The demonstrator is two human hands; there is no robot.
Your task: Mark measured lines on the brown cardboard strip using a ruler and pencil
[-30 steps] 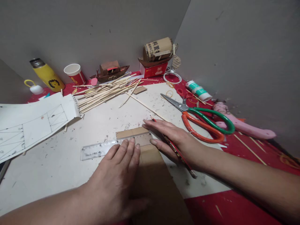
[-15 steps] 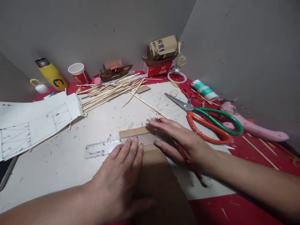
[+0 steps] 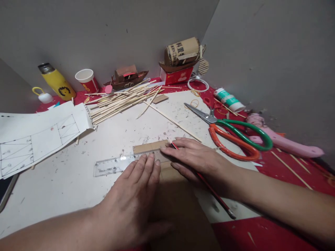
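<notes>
A brown cardboard strip (image 3: 180,198) lies on the white work board (image 3: 78,174), running towards me. Across its far end lies a clear plastic ruler (image 3: 112,165). My left hand (image 3: 131,202) rests flat on the ruler and cardboard, fingers stretched out together. My right hand (image 3: 196,158) lies on the cardboard's far right corner and holds a red pencil (image 3: 214,193), whose tip shows by the ruler's right end and whose back end sticks out under my wrist.
Large scissors (image 3: 232,134) with green and orange handles lie to the right, beside a pink tool (image 3: 285,143) and a glue bottle (image 3: 229,100). A pile of thin sticks (image 3: 120,101), a paper drawing (image 3: 36,137), a yellow flask (image 3: 56,82), a cup (image 3: 87,81) and model boats (image 3: 127,77) stand behind.
My right hand has drawn leftwards and nearer, so its fingertips and the pencil tip now sit close to the ruler's right end. My left hand stays put.
</notes>
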